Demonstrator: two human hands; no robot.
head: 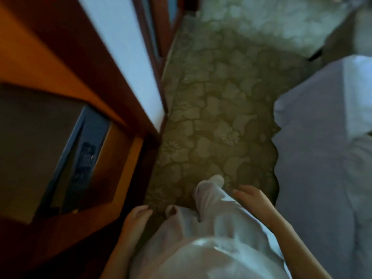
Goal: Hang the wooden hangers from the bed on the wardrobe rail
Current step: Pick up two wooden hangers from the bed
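Note:
The view points down at the floor and is blurred. My left hand (136, 217) hangs by my left side with its fingers loosely curled and nothing in it. My right hand (250, 195) hangs by my right side, fingers apart and empty. The bed (326, 141), under a pale sheet, fills the right side. The open wooden wardrobe (50, 63) stands at the left. No wooden hanger and no rail are in view.
A dark safe with a keypad (84, 158) sits on the wardrobe's shelf at the left. A green flower-patterned carpet (217, 109) runs between wardrobe and bed. My legs in light trousers (209, 222) stand on it. A white wall strip (124, 47) runs beside the wardrobe.

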